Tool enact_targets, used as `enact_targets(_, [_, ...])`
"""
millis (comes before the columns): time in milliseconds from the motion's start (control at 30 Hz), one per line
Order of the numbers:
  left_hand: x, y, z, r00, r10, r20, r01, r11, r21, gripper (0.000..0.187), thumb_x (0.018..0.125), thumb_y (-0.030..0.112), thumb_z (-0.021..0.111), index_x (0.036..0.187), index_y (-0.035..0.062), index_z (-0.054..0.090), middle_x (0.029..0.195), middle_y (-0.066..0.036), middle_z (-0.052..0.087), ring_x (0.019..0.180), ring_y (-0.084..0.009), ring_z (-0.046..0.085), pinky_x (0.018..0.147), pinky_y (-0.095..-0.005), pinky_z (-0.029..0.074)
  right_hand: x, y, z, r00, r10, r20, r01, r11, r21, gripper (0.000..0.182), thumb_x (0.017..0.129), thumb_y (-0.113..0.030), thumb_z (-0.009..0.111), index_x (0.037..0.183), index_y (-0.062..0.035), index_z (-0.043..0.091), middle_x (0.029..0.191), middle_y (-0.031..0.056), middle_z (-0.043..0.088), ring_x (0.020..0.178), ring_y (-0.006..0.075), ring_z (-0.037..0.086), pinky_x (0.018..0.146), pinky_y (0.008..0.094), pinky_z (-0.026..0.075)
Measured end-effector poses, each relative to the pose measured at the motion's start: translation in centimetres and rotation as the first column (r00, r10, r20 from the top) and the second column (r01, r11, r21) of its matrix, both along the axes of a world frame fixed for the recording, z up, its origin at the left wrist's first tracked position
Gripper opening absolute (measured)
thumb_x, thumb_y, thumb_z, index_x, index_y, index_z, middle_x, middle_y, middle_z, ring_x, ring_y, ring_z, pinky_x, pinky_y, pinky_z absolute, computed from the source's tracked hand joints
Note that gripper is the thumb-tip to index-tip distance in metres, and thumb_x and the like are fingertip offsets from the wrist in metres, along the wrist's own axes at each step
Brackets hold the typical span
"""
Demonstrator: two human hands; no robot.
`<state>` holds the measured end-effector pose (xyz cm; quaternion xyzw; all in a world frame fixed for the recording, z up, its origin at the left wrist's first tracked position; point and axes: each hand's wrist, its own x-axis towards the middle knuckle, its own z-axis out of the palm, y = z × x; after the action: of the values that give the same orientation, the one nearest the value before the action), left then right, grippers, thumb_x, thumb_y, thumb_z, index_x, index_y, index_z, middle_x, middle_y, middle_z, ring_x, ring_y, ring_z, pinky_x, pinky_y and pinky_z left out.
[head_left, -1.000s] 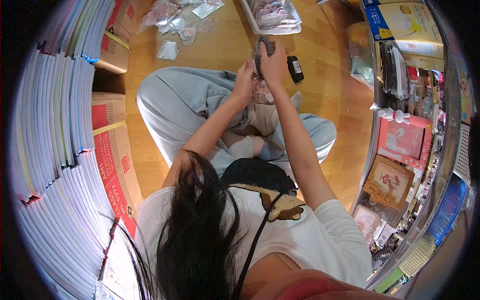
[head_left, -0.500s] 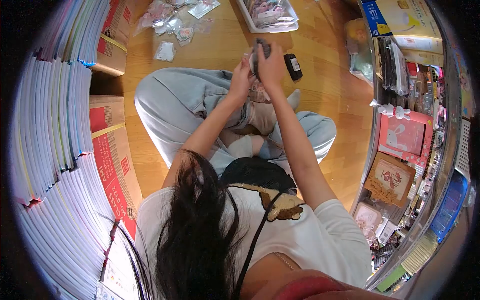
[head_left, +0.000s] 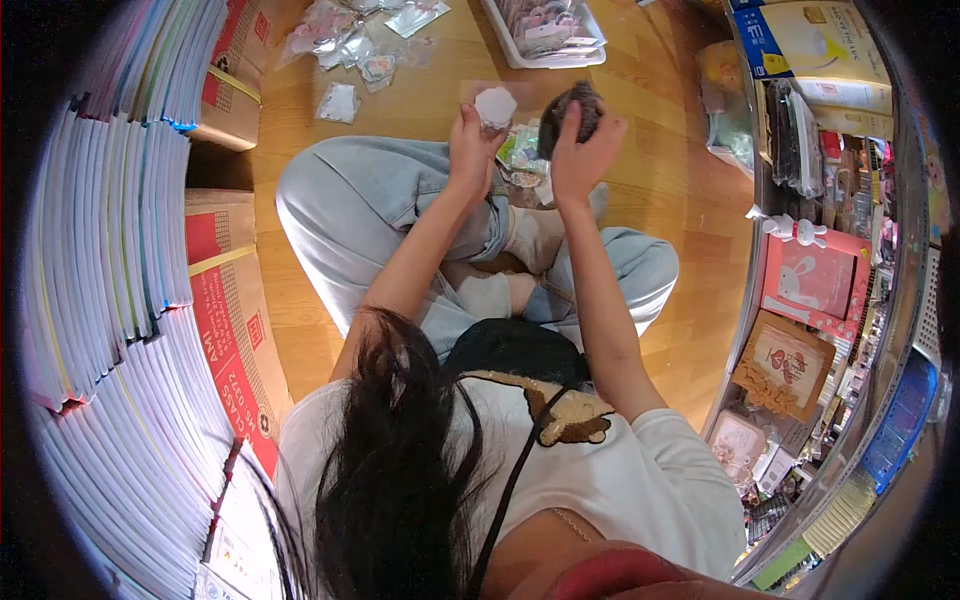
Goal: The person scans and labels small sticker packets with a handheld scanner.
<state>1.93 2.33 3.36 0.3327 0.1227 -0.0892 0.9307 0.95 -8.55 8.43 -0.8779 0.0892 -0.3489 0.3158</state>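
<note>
Just beyond crossed legs in pale blue denim (head_left: 350, 200), a clear plastic packet with a scalloped white card (head_left: 495, 106) is pinched low by the left hand (head_left: 474, 150), apparently so that its face is left uncovered; the fingertips behind cannot be made out. A dark grey, rough-textured bundle (head_left: 580, 102) is clasped by the right hand (head_left: 590, 150), fingers curled closely around it, probably because it is soft. Between them, small colourful packets (head_left: 521, 152) are heaped on the glossy yellow-brown wooden floor (head_left: 690, 205). Farther off, a white plastic tray (head_left: 565, 61) is set. The space is flanked by stacked pale notebooks (head_left: 110, 220), red-and-brown cardboard boxes (head_left: 235, 330) and shelved goods (head_left: 800, 285).
</note>
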Motion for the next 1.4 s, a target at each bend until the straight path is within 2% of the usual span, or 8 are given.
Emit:
enact_targets(167, [-0.8, -1.4, -0.5, 0.993, -0.103, 0.063, 0.106, 0.993, -0.051, 0.052, 0.094, 0.047, 0.030, 0.123, 0.0057, 0.042, 0.114, -0.007, 0.051, 0.101, -0.0168, 0.051, 0.087, -0.0318, 0.044, -1.1, 2.1, 0.6, 0.970, 0.241, 0.033, -0.238, 0.968, -0.084, 0.027, 0.078, -0.020, 0.062, 0.096, -0.0018, 0.054, 0.091, 0.0151, 0.049, 0.087, 0.0335, 0.050, 0.075, 0.0415, 0.040])
enact_targets(500, [-1.9, -2.3, 0.5, 0.993, 0.025, 0.116, -0.036, 0.995, 0.093, 0.059, 0.091, 0.053, 0.032, 0.118, 0.0027, 0.046, 0.108, -0.003, 0.054, 0.099, -0.0133, 0.051, 0.085, -0.0266, 0.041, 1.9, 2.2, -3.3, 0.973, 0.068, -0.222, -0.011, 0.969, 0.248, 0.025, 0.082, -0.023, 0.056, 0.094, -0.0020, 0.053, 0.090, 0.0171, 0.050, 0.086, 0.0359, 0.049, 0.074, 0.0417, 0.039])
enact_targets(633, [-1.7, -0.6, 0.6, 0.970, -0.196, -0.144, 0.151, 0.950, -0.271, 0.054, 0.093, 0.049, 0.029, 0.124, 0.0075, 0.042, 0.120, -0.008, 0.050, 0.110, -0.0197, 0.048, 0.092, -0.0331, 0.039, -0.8, 4.3, -2.4, 0.938, 0.320, -0.132, -0.317, 0.948, 0.043, 0.023, 0.080, -0.021, 0.059, 0.092, -0.0017, 0.053, 0.088, 0.0173, 0.051, 0.084, 0.0361, 0.049, 0.073, 0.0429, 0.039])
enact_targets(733, [-1.7, -1.5, 0.1, 0.986, -0.157, -0.063, 0.143, 0.972, -0.188, 0.052, 0.094, 0.048, 0.029, 0.122, 0.0077, 0.043, 0.119, -0.007, 0.052, 0.107, -0.0200, 0.050, 0.091, -0.0329, 0.039, 0.9, 3.0, -1.3, 0.942, 0.292, -0.166, -0.321, 0.928, -0.189, 0.025, 0.078, -0.020, 0.063, 0.090, -0.0006, 0.053, 0.086, 0.0168, 0.052, 0.082, 0.0361, 0.050, 0.070, 0.0435, 0.038])
enact_targets(867, [-1.6, -2.0, -1.9, 0.976, -0.209, 0.056, 0.209, 0.978, -0.005, 0.050, 0.094, 0.046, 0.029, 0.122, 0.0064, 0.043, 0.118, -0.006, 0.052, 0.106, -0.0199, 0.050, 0.091, -0.0325, 0.039, 3.1, 1.4, -2.9, 0.955, 0.088, -0.285, -0.066, 0.994, 0.085, 0.027, 0.084, -0.025, 0.054, 0.093, 0.0001, 0.053, 0.089, 0.0190, 0.051, 0.085, 0.0376, 0.050, 0.074, 0.0437, 0.039])
enact_targets(967, [-1.4, -1.5, 0.4, 0.990, -0.009, 0.144, -0.014, 0.987, 0.159, 0.048, 0.095, 0.043, 0.030, 0.120, 0.0046, 0.045, 0.117, -0.007, 0.052, 0.107, -0.0197, 0.050, 0.090, -0.0320, 0.039, 1.0, 2.4, -4.4, 0.952, 0.202, -0.230, -0.080, 0.890, 0.450, 0.026, 0.085, -0.023, 0.054, 0.096, 0.0012, 0.051, 0.092, 0.0199, 0.050, 0.088, 0.0384, 0.049, 0.076, 0.0444, 0.038])
enact_targets(1133, [-1.1, -0.2, -0.1, 0.975, -0.217, -0.052, 0.217, 0.976, -0.011, 0.048, 0.094, 0.043, 0.035, 0.115, 0.0019, 0.049, 0.107, -0.005, 0.054, 0.097, -0.0143, 0.051, 0.083, -0.0274, 0.041, -0.5, 3.4, -1.8, 0.941, 0.294, -0.169, -0.321, 0.934, -0.159, 0.022, 0.076, -0.017, 0.061, 0.093, -0.0064, 0.053, 0.090, 0.0131, 0.049, 0.084, 0.0331, 0.048, 0.071, 0.0410, 0.038])
enact_targets(1400, [-1.4, -1.0, -0.2, 0.988, -0.128, 0.091, 0.107, 0.972, 0.209, 0.033, 0.093, 0.031, 0.045, 0.109, 0.0030, 0.051, 0.100, -0.003, 0.056, 0.087, -0.0109, 0.055, 0.073, -0.0232, 0.045, 2.6, -1.4, -6.9, 0.940, 0.093, -0.329, -0.059, 0.992, 0.112, 0.036, 0.085, -0.034, 0.054, 0.099, -0.0015, 0.054, 0.096, 0.0175, 0.055, 0.090, 0.0367, 0.052, 0.077, 0.0424, 0.040])
